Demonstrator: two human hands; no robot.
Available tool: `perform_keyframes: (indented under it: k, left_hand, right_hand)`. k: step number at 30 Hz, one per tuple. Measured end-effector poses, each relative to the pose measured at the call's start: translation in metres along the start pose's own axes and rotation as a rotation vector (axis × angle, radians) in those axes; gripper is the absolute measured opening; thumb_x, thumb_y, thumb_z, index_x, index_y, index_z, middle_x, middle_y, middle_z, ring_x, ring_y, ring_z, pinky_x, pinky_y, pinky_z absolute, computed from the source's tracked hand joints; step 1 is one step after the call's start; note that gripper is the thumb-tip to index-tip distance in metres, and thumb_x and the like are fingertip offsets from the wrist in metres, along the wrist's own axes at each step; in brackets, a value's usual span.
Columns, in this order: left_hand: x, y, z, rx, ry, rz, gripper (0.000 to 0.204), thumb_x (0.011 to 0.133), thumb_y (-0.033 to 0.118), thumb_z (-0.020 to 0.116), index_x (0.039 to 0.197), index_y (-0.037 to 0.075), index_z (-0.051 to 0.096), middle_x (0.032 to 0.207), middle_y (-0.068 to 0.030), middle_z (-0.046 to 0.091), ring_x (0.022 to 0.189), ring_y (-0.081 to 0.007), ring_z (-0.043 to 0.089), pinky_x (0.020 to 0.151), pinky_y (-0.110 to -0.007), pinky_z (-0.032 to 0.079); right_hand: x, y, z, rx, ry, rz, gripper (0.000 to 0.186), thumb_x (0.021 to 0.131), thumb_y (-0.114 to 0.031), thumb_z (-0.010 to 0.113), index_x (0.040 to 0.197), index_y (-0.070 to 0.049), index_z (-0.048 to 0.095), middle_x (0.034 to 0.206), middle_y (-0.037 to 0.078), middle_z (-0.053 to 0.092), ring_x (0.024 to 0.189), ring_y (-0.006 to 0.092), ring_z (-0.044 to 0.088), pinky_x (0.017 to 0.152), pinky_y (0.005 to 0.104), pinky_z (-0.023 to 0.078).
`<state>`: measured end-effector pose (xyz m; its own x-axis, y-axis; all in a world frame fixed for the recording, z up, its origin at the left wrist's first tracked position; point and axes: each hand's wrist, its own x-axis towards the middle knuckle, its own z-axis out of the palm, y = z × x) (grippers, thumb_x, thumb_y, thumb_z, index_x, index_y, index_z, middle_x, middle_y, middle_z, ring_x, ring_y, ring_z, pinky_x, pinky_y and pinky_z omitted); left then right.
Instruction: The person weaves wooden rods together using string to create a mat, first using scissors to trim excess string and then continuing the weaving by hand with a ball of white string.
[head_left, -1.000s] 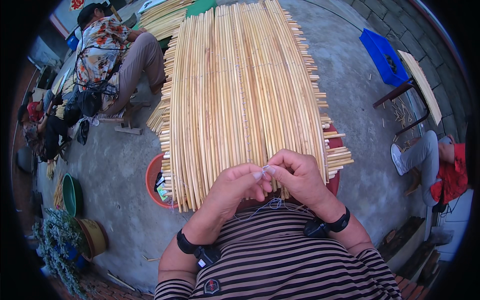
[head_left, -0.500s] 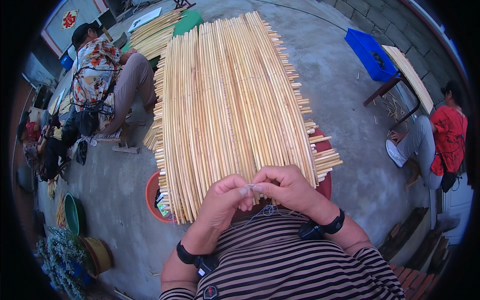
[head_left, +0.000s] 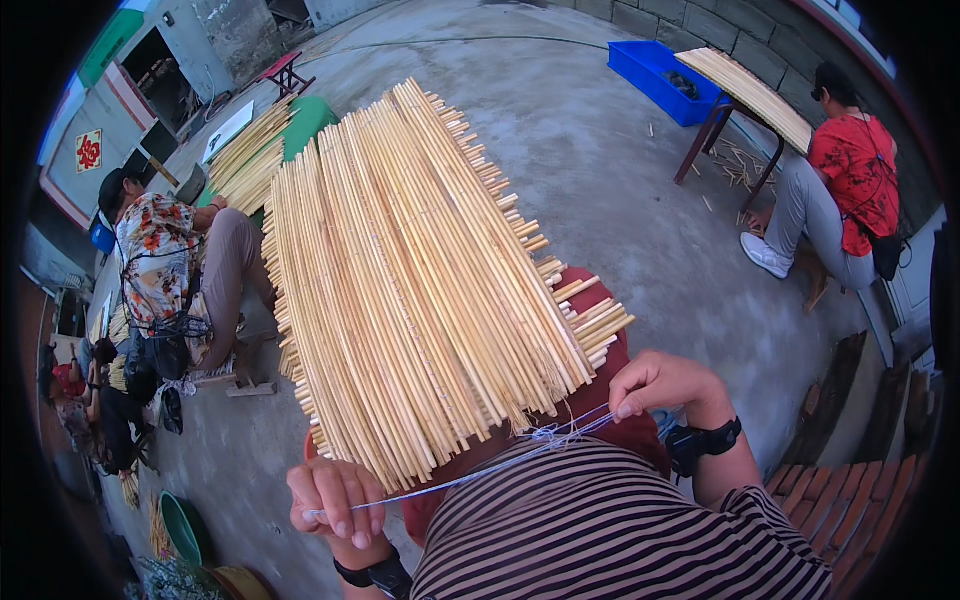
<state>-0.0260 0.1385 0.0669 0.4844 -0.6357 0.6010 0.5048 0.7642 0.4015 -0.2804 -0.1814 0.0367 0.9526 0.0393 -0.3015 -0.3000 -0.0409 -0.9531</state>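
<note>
A mat of pale reed stalks [head_left: 400, 270] lies in front of me, its near edge close to my striped shirt. My left hand [head_left: 338, 497] is closed on one end of a bluish-white string [head_left: 455, 480], beside the mat's near left corner. Off the near right corner, my right hand [head_left: 655, 385] pinches the string too. Between the hands the string runs in a slanting line across my front. A small tangle of it [head_left: 545, 432] bunches at the mat's near edge. More stalks stick out under the mat's right side [head_left: 600, 330].
At the left a person in a flowered shirt [head_left: 160, 250] sits by reeds on a green cloth [head_left: 305, 125]. Another in red [head_left: 855, 165] sits right, beside a small table [head_left: 750, 90] and a blue tray [head_left: 655, 80]. A green basin [head_left: 185, 530] stands lower left.
My hands, together at the mat's near edge before, have moved wide apart, drawing the string out between them. The whole view has shifted and tilted.
</note>
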Motion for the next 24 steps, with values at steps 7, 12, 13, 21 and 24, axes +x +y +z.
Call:
perform_keyframes:
  k: [7,12,13,21,24]
  left_hand:
    - [0.0,0.056,0.011,0.105,0.243,0.186,0.022,0.083,0.0,0.054,0.071,0.007,0.037,0.064,-0.0045,0.05,0.047,-0.0141,0.053,0.051,-0.029,0.047]
    - [-0.009,0.105,-0.011,0.309,0.353,0.22,0.021,0.082,-0.004,0.056,0.081,0.007,0.038,0.073,-0.0038,0.045,0.059,-0.0117,0.047,0.062,-0.026,0.04]
    - [-0.012,0.11,-0.012,0.324,0.37,0.169,0.02,0.082,-0.002,0.056,0.084,0.006,0.038,0.076,-0.0044,0.044,0.061,-0.0115,0.047,0.064,-0.027,0.041]
    - [-0.044,0.145,-0.032,0.443,0.5,0.148,0.013,0.086,0.0,0.053,0.09,0.004,0.042,0.083,-0.0042,0.043,0.068,-0.0119,0.046,0.074,-0.029,0.044]
    - [-0.052,0.144,-0.037,0.417,0.435,0.051,0.013,0.085,-0.002,0.053,0.09,0.004,0.042,0.085,-0.0032,0.04,0.071,-0.0117,0.045,0.077,-0.03,0.042]
  right_hand:
    - [-0.05,0.02,-0.024,0.009,0.229,0.246,0.015,0.083,-0.019,0.065,0.082,-0.004,0.067,0.067,-0.006,0.057,0.054,0.0023,0.043,0.048,0.0197,0.032]
    - [-0.044,0.046,-0.03,-0.01,0.324,0.31,0.011,0.083,-0.016,0.064,0.081,-0.006,0.067,0.068,-0.006,0.058,0.057,0.002,0.045,0.049,0.0195,0.033]
    - [-0.04,0.047,-0.027,0.013,0.325,0.324,0.011,0.082,-0.016,0.064,0.081,-0.006,0.067,0.068,-0.006,0.058,0.057,0.0028,0.045,0.049,0.0197,0.034]
    - [-0.025,0.057,-0.028,-0.257,0.618,0.216,0.011,0.082,-0.011,0.063,0.082,0.0,0.065,0.07,0.001,0.058,0.067,0.0093,0.052,0.065,0.0244,0.041]
    - [-0.028,0.067,-0.029,-0.212,0.715,0.148,0.01,0.082,-0.01,0.063,0.082,-0.001,0.065,0.071,0.001,0.059,0.062,0.0092,0.052,0.059,0.0238,0.042]
